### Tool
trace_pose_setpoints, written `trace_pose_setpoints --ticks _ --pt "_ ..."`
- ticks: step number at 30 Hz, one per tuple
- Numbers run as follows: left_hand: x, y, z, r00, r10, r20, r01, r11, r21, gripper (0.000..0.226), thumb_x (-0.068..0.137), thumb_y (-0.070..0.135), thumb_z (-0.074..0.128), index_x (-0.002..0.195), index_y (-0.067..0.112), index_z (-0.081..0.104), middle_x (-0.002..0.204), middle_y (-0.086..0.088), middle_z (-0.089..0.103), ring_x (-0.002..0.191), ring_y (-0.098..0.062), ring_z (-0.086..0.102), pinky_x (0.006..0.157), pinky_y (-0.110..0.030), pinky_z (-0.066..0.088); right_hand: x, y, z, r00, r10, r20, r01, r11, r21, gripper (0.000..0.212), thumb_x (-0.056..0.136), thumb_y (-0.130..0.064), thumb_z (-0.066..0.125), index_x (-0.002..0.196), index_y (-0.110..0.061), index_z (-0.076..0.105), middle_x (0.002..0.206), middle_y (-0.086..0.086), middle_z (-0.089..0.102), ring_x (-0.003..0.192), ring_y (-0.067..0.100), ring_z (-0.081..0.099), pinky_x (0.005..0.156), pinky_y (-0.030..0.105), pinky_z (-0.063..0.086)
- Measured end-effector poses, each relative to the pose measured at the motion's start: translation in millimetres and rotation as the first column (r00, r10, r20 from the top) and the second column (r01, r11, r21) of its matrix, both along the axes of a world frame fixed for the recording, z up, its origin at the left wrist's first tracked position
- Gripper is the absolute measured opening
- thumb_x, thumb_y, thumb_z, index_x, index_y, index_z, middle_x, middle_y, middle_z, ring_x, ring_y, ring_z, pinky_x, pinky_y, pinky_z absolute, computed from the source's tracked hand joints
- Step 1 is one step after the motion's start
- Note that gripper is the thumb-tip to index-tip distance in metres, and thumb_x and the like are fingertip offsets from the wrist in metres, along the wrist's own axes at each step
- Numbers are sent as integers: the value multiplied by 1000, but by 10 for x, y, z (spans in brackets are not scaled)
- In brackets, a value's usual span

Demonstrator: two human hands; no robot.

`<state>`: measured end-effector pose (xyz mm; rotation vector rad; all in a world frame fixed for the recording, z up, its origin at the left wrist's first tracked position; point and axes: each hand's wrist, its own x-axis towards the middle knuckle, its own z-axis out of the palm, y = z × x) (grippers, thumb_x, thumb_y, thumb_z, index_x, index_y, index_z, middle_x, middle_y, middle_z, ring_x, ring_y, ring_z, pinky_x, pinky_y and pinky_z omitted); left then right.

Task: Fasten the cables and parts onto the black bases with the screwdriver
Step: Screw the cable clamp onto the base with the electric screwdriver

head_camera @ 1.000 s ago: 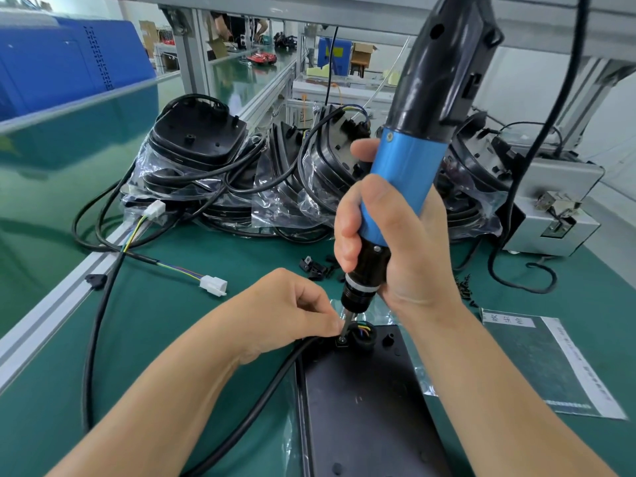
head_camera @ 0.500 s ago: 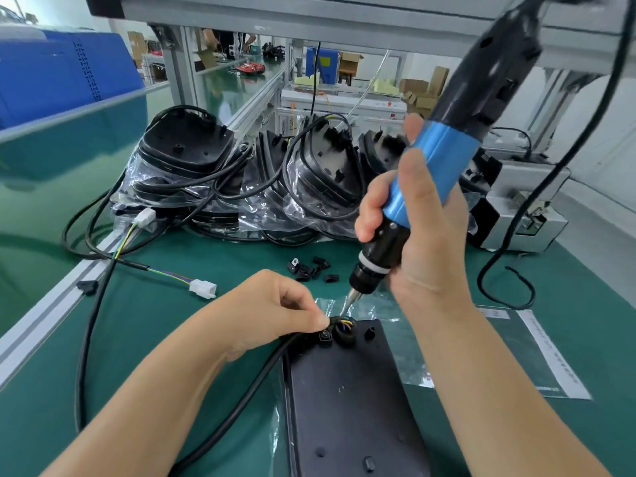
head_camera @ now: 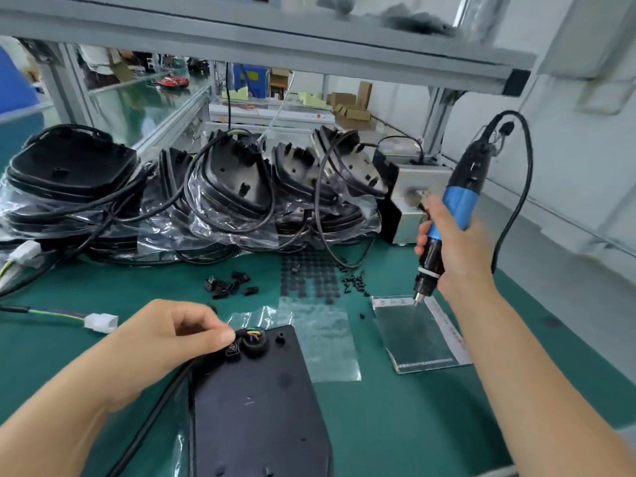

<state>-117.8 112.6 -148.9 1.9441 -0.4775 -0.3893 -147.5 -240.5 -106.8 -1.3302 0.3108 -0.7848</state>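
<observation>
On the near part of the green desk (head_camera: pixel 395 425) lies a black base (head_camera: pixel 254 407), flat, its far end carrying a round black grommet (head_camera: pixel 255 345) with coloured wires showing in it and a small black clip (head_camera: pixel 233 350) just to its left. The left hand (head_camera: pixel 165 342) rests at that far-left corner, its grip closed, thumb and forefinger pinched together on the black cable (head_camera: pixel 151 418) where it meets the base; the cable runs from there toward the near edge along the base's left side. To the right and well apart from the base, the right hand (head_camera: pixel 454 249) has its grip clamped round the blue-and-black screwdriver (head_camera: pixel 447 218), held tilted with its tip down, over the far end of a shiny foil bag (head_camera: pixel 416 335) lying on the desk. A clear plastic sheet (head_camera: pixel 323 339) lies between the base and the bag. Farther off sit a small heap of black clips (head_camera: pixel 229 285) and a scatter of black screws (head_camera: pixel 354 284). Along the far side stand more black bases in plastic wrap (head_camera: pixel 220 194), tangled with cables, and a grey metal box (head_camera: pixel 409 201) to their right. A white connector (head_camera: pixel 101 322) lies at the left.
</observation>
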Motion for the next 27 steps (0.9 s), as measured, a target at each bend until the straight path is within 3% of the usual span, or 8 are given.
trace_pose_setpoints --ticks 6,10,15,18,21,24,25,27 --pt "3 6 -46 1000 15 8 -15 1000 5 41 65 53 81 83 17 77 88 -5 75 90 -30 68 92 -46 51 44 -183 -244 999 -22 -46 26 997 77 34 86 -39 72 103 -13 56 63 -1 61 50 12 55 47 25 49" --pt "33 34 -103 1000 7 23 -7 1000 7 56 53 62 78 87 17 77 90 -6 75 90 -30 68 91 -44 51 53 -231 -280 998 -47 -42 51 996 77 30 89 -37 69 104 -14 57 69 2 63 54 13 60 52 25 53" --pt "31 -51 -2 998 -56 0 56 998 -36 31 62 41 80 91 29 77 92 0 76 90 -20 69 77 -15 53 -35 -215 -270 955 -188 -230 144 970 -196 23 94 -43 55 107 -24 53 93 7 66 76 19 68 62 30 55" --pt "38 -248 136 995 -94 -20 93 995 -20 25 67 40 73 90 33 77 93 5 76 89 -8 70 78 -12 50 -128 -153 -302 828 -489 -273 238 749 -618 38 93 -41 52 114 -10 50 98 9 58 85 25 52 64 33 35" --pt "134 -524 227 995 -60 82 50 992 113 8 83 31 72 88 28 77 88 12 75 85 1 68 80 -15 48 -238 92 -366 750 -654 -97 270 438 -857 40 91 -26 58 120 1 54 120 21 54 111 36 45 85 37 35" --pt "279 -816 281 959 -108 263 24 953 302 11 86 30 69 95 26 75 87 12 74 83 1 66 76 -12 49 -214 334 -390 917 -398 -32 124 359 -925 22 90 -10 64 110 -7 70 112 11 65 110 31 55 92 28 35" --pt "323 -920 284 947 -136 290 27 936 350 14 86 31 69 98 25 75 91 12 73 87 -2 66 81 -16 51 -164 389 -409 948 -271 -166 -63 353 -934 18 90 -10 64 106 -11 73 107 7 68 107 27 57 91 26 36" --pt "403 -1130 260 917 -230 326 53 880 473 26 85 33 70 110 23 71 105 7 71 98 -9 64 90 -23 49 -39 479 -488 873 -138 -468 -420 275 -865 19 93 -19 62 108 -18 74 109 3 67 111 22 55 94 28 41"
